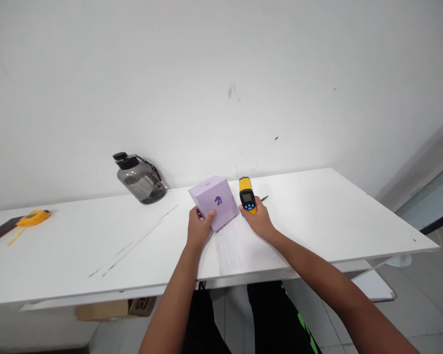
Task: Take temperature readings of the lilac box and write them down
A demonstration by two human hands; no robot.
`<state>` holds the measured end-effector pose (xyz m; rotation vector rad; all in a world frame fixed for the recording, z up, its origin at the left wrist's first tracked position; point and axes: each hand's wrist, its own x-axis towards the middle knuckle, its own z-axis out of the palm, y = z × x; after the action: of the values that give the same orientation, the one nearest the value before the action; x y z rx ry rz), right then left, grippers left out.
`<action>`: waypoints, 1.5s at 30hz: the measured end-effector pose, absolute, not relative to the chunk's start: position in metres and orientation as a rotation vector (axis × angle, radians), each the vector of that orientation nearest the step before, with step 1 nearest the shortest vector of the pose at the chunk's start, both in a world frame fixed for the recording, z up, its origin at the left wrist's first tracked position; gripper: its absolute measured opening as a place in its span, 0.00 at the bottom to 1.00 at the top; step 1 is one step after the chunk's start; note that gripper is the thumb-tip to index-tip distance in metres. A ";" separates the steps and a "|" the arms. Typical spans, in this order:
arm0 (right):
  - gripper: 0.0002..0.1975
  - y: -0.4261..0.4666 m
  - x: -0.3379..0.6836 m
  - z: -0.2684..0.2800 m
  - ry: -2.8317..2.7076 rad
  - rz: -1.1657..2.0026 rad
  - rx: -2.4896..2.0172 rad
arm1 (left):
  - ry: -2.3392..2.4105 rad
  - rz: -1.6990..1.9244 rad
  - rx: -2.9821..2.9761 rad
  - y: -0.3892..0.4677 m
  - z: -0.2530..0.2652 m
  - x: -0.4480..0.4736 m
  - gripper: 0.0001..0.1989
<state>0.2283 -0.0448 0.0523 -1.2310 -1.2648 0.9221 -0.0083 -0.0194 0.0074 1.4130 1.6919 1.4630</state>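
Observation:
A light purple box [221, 212] with a dark purple emblem on its face is tilted in my left hand [200, 227]. The thumb presses on its front and the other fingers curl behind its left side. To the right, my right hand [261, 219] is wrapped round the handle of a yellow and black infrared thermometer [246, 191]. Its small grey screen and blue buttons face me. The box and the thermometer are close together but apart. A thin dark pen-like object [265, 198] lies on the table just beyond my right hand, partly hidden by it.
A grey water bottle [142, 183] with a black cap leans at the back left of the white table [317, 216]. At the far left are a yellow tape measure [35, 217] and a dark long object [2, 231]. A cardboard box [103, 309] sits below the table.

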 end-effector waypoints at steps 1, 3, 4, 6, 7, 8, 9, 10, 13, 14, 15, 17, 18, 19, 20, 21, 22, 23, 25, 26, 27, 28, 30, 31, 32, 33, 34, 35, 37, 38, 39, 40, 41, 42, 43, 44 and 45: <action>0.25 -0.045 0.228 0.052 -1.264 0.920 -1.231 | 1.696 1.458 1.415 -0.020 0.008 -0.008 0.32; 0.25 -0.045 0.228 0.052 -1.264 0.918 -1.230 | 1.702 1.446 1.418 -0.020 0.009 -0.008 0.33; 0.25 -0.045 0.228 0.052 -1.265 0.916 -1.229 | 1.701 1.441 1.419 -0.020 0.009 -0.008 0.33; 0.25 -0.046 0.228 0.053 -1.268 0.913 -1.227 | 1.699 1.436 1.419 -0.020 0.009 -0.008 0.33; 0.24 -0.046 0.228 0.053 -1.270 0.910 -1.227 | 1.700 1.437 1.417 -0.020 0.009 -0.008 0.32; 0.24 -0.046 0.228 0.053 -1.272 0.910 -1.228 | 1.699 1.439 1.415 -0.020 0.009 -0.008 0.32; 0.24 -0.047 0.228 0.053 -1.272 0.911 -1.229 | 1.695 1.440 1.413 -0.020 0.009 -0.008 0.32; 0.24 -0.047 0.228 0.054 -1.272 0.913 -1.228 | 1.690 1.442 1.410 -0.020 0.008 -0.008 0.32; 0.25 -0.047 0.228 0.054 -1.274 0.916 -1.227 | 1.680 1.444 1.405 -0.019 0.007 -0.008 0.33; 0.25 -0.047 0.228 0.054 -1.277 0.917 -1.228 | 1.679 1.443 1.404 -0.019 0.007 -0.008 0.33; 0.25 -0.047 0.228 0.054 -1.280 0.916 -1.229 | 1.680 1.443 1.402 -0.019 0.007 -0.008 0.33; 0.24 -0.047 0.228 0.054 -1.285 0.920 -1.230 | 1.677 1.440 1.402 -0.018 0.006 -0.008 0.33; 0.24 -0.047 0.228 0.054 -1.286 0.921 -1.229 | 1.676 1.440 1.403 -0.018 0.007 -0.008 0.33; 0.25 -0.047 0.228 0.054 -1.286 0.923 -1.229 | 1.677 1.440 1.405 -0.018 0.007 -0.008 0.33; 0.25 -0.047 0.228 0.054 -1.285 0.923 -1.231 | 1.678 1.441 1.407 -0.019 0.007 -0.008 0.33; 0.25 -0.047 0.228 0.054 -1.284 0.924 -1.231 | 1.681 1.443 1.407 -0.019 0.007 -0.009 0.32; 0.25 -0.047 0.228 0.054 -1.284 0.924 -1.231 | 1.684 1.444 1.405 -0.019 0.007 -0.009 0.32; 0.25 -0.048 0.228 0.055 -1.284 0.925 -1.231 | 1.686 1.445 1.403 -0.019 0.007 -0.009 0.32; 0.25 -0.048 0.228 0.055 -1.286 0.927 -1.229 | 1.690 1.445 1.400 -0.018 0.007 -0.009 0.31; 0.25 -0.048 0.228 0.054 -1.288 0.926 -1.230 | 1.690 1.446 1.400 -0.018 0.006 -0.009 0.31; 0.25 -0.048 0.228 0.054 -1.290 0.924 -1.232 | 1.689 1.446 1.400 -0.018 0.006 -0.009 0.31; 0.25 -0.047 0.228 0.054 -1.292 0.919 -1.234 | 1.686 1.445 1.399 -0.018 0.006 -0.009 0.31; 0.25 -0.047 0.227 0.053 -1.295 0.910 -1.234 | 1.677 1.441 1.395 -0.019 0.007 -0.009 0.31; 0.25 -0.047 0.227 0.053 -1.297 0.907 -1.233 | 1.673 1.440 1.391 -0.019 0.007 -0.009 0.31; 0.25 -0.047 0.227 0.053 -1.298 0.905 -1.231 | 1.670 1.439 1.387 -0.019 0.007 -0.008 0.32; 0.25 -0.047 0.227 0.052 -1.300 0.902 -1.230 | 1.668 1.438 1.386 -0.019 0.008 -0.008 0.32; 0.25 -0.047 0.227 0.052 -1.303 0.900 -1.230 | 1.667 1.436 1.386 -0.020 0.008 -0.008 0.32; 0.25 -0.047 0.227 0.052 -1.306 0.896 -1.229 | 1.668 1.435 1.386 -0.020 0.008 -0.008 0.33; 0.26 -0.047 0.227 0.052 -1.314 0.887 -1.226 | 1.669 1.435 1.391 -0.020 0.008 -0.008 0.33; 0.26 -0.048 0.227 0.052 -1.319 0.883 -1.226 | 1.672 1.436 1.392 -0.020 0.008 -0.008 0.33; 0.26 -0.048 0.227 0.052 -1.323 0.880 -1.227 | 1.673 1.438 1.393 -0.020 0.008 -0.008 0.33; 0.26 -0.048 0.227 0.052 -1.327 0.879 -1.229 | 1.673 1.441 1.394 -0.020 0.008 -0.008 0.32; 0.26 -0.048 0.228 0.052 -1.330 0.879 -1.231 | 1.672 1.444 1.395 -0.020 0.008 -0.007 0.32; 0.26 -0.048 0.228 0.052 -1.332 0.881 -1.232 | 1.671 1.446 1.396 -0.020 0.008 -0.007 0.32; 0.26 -0.048 0.228 0.052 -1.333 0.882 -1.232 | 1.671 1.447 1.396 -0.020 0.008 -0.007 0.31; 0.26 -0.048 0.227 0.052 -1.333 0.882 -1.232 | 1.670 1.447 1.396 -0.020 0.008 -0.007 0.31; 0.27 -0.048 0.227 0.052 -1.332 0.883 -1.231 | 1.670 1.446 1.396 -0.020 0.008 -0.007 0.31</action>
<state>0.2274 -0.0476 0.0516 -1.2310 -1.3325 0.8835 -0.0073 -0.0198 0.0075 1.3963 1.6699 1.4462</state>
